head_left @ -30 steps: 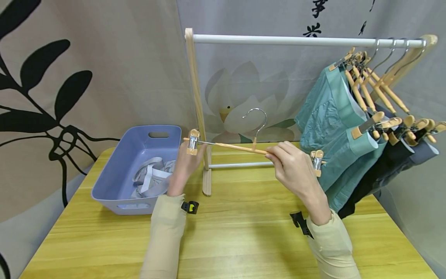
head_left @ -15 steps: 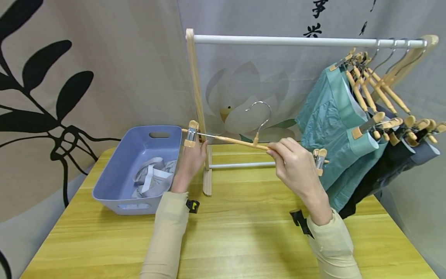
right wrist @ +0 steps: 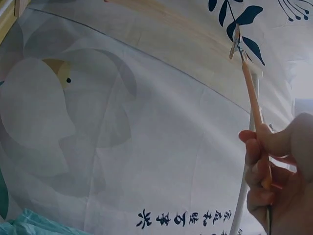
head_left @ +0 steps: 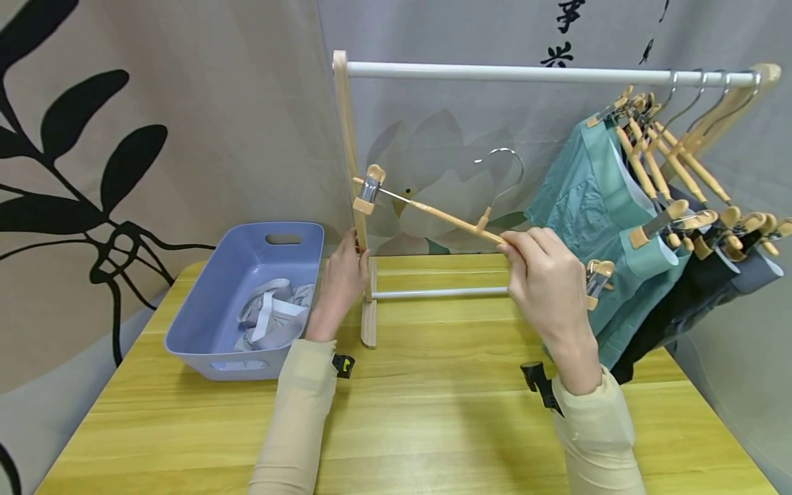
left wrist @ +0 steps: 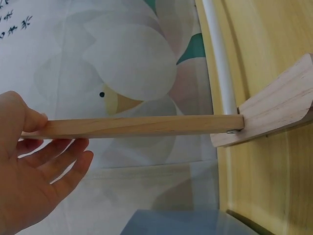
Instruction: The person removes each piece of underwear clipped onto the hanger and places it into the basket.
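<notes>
My right hand (head_left: 551, 292) grips a wooden clip hanger (head_left: 442, 216) by its bar, right of the metal hook. No garment is on this hanger; it tilts with its left clip (head_left: 369, 189) higher than its right clip (head_left: 597, 283). In the right wrist view, fingers curl round the hanger bar (right wrist: 252, 93). My left hand (head_left: 339, 289) pinches the left upright post of the clothes rack (head_left: 344, 117) between thumb and fingers, as the left wrist view shows on the wooden post (left wrist: 146, 126).
A blue basket (head_left: 192, 326) with grey clothing (head_left: 275, 320) inside stands at left. Teal shorts (head_left: 594, 199) and darker garments (head_left: 680, 309) hang on clip hangers at the right end of the rack's white rail (head_left: 495, 71). A patterned curtain (head_left: 247, 124) is behind.
The hanger has risen and shifted right in my right hand, tilting left end up. My left hand has come away from the hanger's left clip and onto the rack post.
</notes>
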`<state>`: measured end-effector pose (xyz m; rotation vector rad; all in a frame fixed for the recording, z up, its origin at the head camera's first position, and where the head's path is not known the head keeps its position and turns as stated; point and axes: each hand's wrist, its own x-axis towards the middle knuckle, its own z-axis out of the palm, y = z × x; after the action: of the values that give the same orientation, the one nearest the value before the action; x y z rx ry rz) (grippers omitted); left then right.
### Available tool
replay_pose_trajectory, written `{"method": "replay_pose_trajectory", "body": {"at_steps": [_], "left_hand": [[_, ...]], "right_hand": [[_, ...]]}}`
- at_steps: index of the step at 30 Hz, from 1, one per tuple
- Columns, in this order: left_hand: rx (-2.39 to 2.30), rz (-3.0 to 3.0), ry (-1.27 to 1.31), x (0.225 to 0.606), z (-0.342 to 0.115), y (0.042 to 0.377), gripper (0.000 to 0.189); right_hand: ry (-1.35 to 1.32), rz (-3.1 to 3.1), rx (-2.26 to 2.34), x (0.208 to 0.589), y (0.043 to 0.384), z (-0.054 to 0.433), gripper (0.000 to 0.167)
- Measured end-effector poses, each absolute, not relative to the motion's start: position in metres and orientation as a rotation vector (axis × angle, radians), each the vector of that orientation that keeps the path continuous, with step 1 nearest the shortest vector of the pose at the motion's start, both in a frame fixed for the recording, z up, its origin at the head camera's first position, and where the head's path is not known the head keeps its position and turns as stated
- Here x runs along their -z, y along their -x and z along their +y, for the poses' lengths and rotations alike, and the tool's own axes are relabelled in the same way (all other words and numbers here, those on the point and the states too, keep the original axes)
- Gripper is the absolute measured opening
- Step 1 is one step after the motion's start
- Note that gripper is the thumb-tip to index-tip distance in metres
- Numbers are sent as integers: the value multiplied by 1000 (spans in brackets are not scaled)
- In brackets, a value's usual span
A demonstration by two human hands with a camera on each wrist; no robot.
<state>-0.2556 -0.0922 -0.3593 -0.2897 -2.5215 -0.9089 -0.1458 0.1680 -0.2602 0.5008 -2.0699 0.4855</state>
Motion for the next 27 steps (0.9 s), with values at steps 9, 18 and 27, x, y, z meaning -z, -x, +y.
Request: {"method": "replay_pose_trajectory", "body": {"at_steps": [9, 18, 27], "left_hand": [[894, -2500, 301, 359, -90, 256, 48], [873, -2480, 312, 360, -89, 255, 47], [853, -2473, 313, 360, -89, 255, 46]], "right_hand": [[-371, -2094, -458, 243, 149, 168, 26], [-273, -2112, -391, 224, 153, 154, 26], [-214, -2122, -337, 201, 162, 130, 24]]}}
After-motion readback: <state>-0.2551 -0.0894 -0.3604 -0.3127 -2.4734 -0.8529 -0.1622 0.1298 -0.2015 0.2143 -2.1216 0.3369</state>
